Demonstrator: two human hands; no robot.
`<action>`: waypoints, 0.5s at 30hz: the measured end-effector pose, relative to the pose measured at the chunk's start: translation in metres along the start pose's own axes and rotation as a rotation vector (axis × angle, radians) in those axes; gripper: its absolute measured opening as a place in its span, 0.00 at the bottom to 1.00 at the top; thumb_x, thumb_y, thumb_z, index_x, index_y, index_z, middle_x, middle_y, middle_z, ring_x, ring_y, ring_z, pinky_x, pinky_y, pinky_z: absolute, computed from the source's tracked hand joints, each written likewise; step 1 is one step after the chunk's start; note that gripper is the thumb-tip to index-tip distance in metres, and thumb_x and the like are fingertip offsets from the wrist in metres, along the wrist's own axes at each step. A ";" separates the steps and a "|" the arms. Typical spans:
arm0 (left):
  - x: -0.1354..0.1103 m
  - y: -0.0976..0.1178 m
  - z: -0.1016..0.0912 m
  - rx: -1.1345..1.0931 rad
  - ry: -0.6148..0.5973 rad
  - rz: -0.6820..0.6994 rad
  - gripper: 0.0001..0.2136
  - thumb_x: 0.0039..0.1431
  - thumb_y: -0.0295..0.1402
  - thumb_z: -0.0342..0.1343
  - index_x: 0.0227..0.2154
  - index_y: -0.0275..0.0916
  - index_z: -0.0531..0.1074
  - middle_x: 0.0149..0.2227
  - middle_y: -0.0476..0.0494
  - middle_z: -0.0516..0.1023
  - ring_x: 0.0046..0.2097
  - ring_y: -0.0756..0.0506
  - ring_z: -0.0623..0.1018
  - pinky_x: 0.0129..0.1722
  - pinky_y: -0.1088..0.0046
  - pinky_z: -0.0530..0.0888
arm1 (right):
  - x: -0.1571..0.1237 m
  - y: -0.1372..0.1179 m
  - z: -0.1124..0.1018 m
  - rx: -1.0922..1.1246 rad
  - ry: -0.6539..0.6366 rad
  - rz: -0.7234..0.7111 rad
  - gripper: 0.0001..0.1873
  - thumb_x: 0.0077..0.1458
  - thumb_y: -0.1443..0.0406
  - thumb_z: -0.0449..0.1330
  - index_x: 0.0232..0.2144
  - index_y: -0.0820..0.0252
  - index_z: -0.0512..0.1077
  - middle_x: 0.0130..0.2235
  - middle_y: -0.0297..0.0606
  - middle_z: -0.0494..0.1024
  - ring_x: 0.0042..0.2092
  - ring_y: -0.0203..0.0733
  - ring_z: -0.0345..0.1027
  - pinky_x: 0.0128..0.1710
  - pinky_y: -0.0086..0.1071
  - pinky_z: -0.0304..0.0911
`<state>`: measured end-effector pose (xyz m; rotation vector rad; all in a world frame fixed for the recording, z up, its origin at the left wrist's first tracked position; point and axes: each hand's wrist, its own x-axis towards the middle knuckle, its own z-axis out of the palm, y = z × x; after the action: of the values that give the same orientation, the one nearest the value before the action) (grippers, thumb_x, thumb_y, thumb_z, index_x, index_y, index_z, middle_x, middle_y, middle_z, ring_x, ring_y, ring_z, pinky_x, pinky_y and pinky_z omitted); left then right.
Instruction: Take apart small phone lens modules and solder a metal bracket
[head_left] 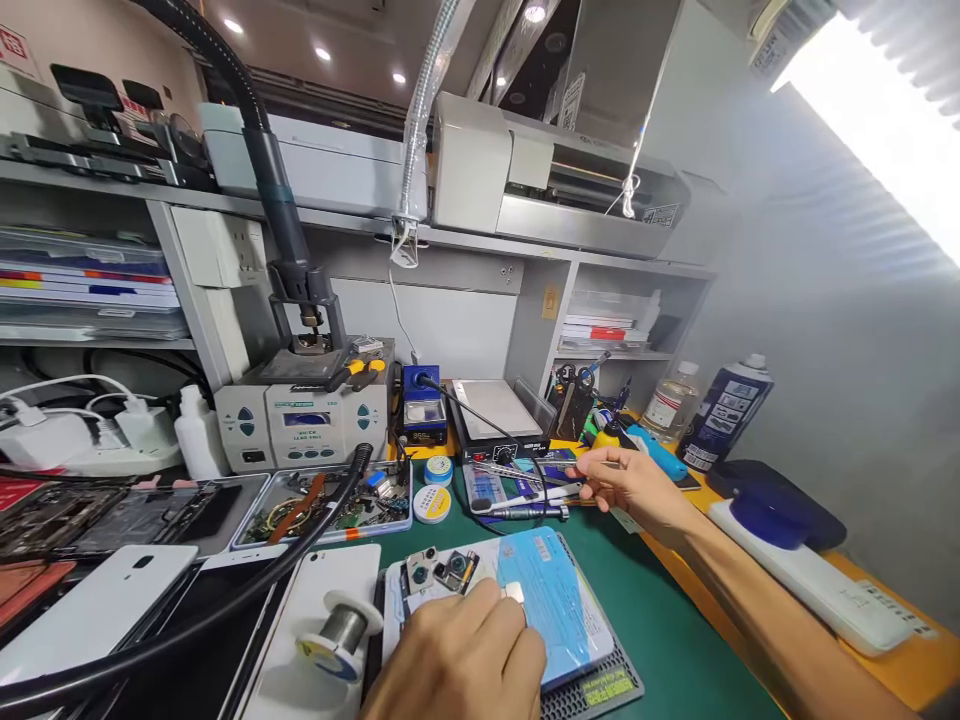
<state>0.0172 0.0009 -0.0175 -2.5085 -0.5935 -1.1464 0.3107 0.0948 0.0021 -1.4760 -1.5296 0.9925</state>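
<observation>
My left hand (461, 655) rests at the bottom middle on an opened phone (555, 600) with a light blue inner face, fingers curled and pinched on a small metal piece (514, 592). Two small camera modules (439, 572) lie just above that hand on the phone. My right hand (634, 485) reaches out to the far side of the green mat (667, 640), its fingers closed around thin tools, apparently tweezers (547, 492), among a cluster of tools by a grey pen-shaped driver (525, 513).
A solder spool (341, 630) sits on a white phone back at the left. A parts tray (330, 500), a rework station (307, 420), a soldering station (424, 405) and a heating plate (495, 410) line the back. Bottles (724, 410) stand at the right, a black hose (225, 600) crosses the left.
</observation>
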 end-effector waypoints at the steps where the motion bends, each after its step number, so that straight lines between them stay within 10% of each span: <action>1: 0.000 0.000 0.000 0.009 0.008 -0.001 0.11 0.52 0.18 0.53 0.23 0.41 0.65 0.23 0.51 0.66 0.24 0.47 0.70 0.19 0.67 0.60 | 0.002 0.002 0.006 -0.015 -0.006 -0.010 0.13 0.67 0.58 0.61 0.48 0.61 0.74 0.45 0.39 0.79 0.37 0.41 0.76 0.35 0.37 0.75; 15: 0.002 -0.003 0.004 0.113 0.071 0.034 0.10 0.51 0.19 0.52 0.22 0.40 0.64 0.21 0.50 0.66 0.24 0.48 0.69 0.19 0.67 0.56 | 0.022 0.004 0.029 -0.478 -0.094 -0.294 0.11 0.66 0.60 0.62 0.46 0.60 0.76 0.48 0.40 0.79 0.46 0.46 0.76 0.46 0.45 0.74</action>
<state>0.0194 0.0056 -0.0181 -2.3637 -0.5785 -1.1515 0.2854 0.1168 -0.0126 -1.4671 -2.0841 0.5493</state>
